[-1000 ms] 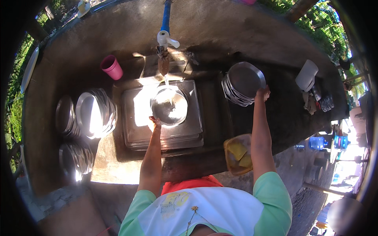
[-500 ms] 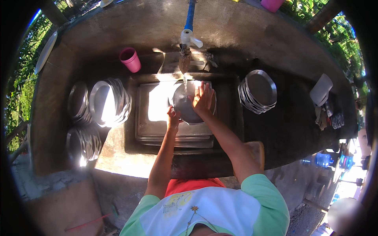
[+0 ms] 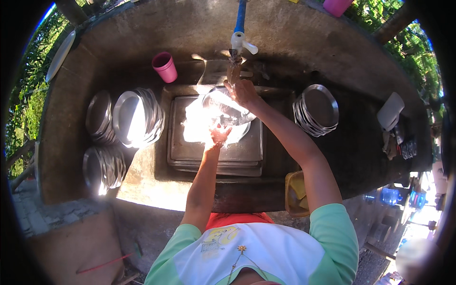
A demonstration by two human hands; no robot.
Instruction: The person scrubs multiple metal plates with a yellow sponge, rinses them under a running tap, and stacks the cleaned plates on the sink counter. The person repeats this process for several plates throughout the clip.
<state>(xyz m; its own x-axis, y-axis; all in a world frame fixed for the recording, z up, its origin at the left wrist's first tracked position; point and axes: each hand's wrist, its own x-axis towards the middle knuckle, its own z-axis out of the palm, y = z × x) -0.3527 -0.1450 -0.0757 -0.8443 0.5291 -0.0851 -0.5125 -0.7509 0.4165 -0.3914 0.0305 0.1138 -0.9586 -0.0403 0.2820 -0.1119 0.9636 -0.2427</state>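
Observation:
A round metal plate is tilted over the sink, under the tap, with strong glare hiding part of it. My right hand is closed at its upper right rim, right by the falling water. At the lower edge, my left hand grips the plate with bent fingers. Beneath lie several stacked rectangular metal trays in the sink basin. Another round metal piece seems to show below the plate, too washed out to make out.
Stacks of metal plates stand left and right of the basin. A pink cup is behind it. A yellow container sits at the front edge by my right arm. Farther right are a white container and some utensils.
My right hand has moved from the plate's face up to its rim near the tap. The plate has tilted, and my left hand has shifted along its lower edge.

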